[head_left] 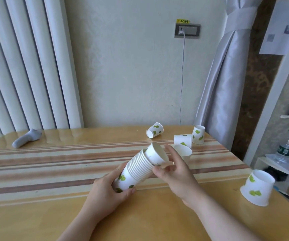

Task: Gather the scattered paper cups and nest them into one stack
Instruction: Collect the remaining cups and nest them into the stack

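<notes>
White paper cups with green leaves sit nested in a tilted stack [136,171] held above the table [36,214] — the left hand [108,190] wrapped around its base, the right hand [176,169] with fingers [170,152] closed on the top cup [156,154] — while four loose cups [183,140] lie near the far right corner and another cup [257,187] stands upside down at the right edge.

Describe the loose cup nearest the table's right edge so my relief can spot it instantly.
Start at the table's near right corner, beside the shelf with the bottle. One cup stands there upside down, alone. Unlike the far cups clustered by the curtain, it looks biggest and sits closest to the edge.
</notes>
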### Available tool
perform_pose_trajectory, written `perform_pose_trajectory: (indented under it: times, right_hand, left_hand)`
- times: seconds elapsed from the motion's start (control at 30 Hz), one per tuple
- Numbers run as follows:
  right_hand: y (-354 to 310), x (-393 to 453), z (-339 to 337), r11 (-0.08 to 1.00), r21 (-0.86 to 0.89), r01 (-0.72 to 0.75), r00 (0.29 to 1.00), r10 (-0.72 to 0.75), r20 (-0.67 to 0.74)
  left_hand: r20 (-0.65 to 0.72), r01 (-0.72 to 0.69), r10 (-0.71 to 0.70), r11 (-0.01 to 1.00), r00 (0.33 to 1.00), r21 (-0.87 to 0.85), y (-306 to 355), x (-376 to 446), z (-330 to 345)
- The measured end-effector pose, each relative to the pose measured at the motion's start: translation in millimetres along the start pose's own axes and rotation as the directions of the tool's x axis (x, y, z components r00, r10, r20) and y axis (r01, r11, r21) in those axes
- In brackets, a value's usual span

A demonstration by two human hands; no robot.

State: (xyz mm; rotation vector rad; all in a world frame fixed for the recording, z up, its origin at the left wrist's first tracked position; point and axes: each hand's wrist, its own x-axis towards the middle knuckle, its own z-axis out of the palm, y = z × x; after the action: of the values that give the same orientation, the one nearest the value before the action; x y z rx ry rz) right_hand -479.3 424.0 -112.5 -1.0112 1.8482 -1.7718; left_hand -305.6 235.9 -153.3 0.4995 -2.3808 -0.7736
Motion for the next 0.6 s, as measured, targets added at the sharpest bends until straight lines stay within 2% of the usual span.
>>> perform_pose_trajectory:
  times: [0.07, 0.17, 0.27, 0.33, 0.43, 0.6]
  right_hand:
    - [1.4, -0.2, -19.6, 0.99, -0.141, -0.001, 1.0, 0.001, 0.0]
    - [4.2, 12.9, -52.4, 0.978, -0.209, 0.016, 0.972, -0.064, -0.227]
    - [17.2, 35.2, -70.6, 0.938, -0.328, -0.11, 0.911, -0.036, -0.41]
    - [30.8, 47.1, -73.6, 0.899, -0.382, -0.212, 0.92, 0.052, -0.388]
    - [43.7, 61.4, -66.0, 0.888, -0.384, -0.252, 0.94, 0.131, -0.314]
    - [49.6, 55.5, -46.3, 0.93, -0.277, -0.24, 0.885, 0.093, -0.456]
  left_hand:
    - [-0.006, 0.014, -0.014, 1.0, 1.0, -0.004, -1.5, -0.1, 0.1]
    - [-0.025, 0.065, -0.065, 0.998, 0.998, -0.013, -4.8, 2.2, 0.2]
    - [-0.038, 0.094, -0.094, 0.996, 0.995, -0.008, -4.4, 3.4, 0.1]
    - [-0.039, 0.099, -0.099, 0.995, 0.994, -0.005, -1.4, 3.8, 0.2]
    - [-0.038, 0.097, -0.097, 0.995, 0.995, 0.007, -0.8, 4.2, 0.6]
    - [-0.038, 0.098, -0.098, 0.995, 0.994, 0.012, -3.6, 4.7, 1.9]
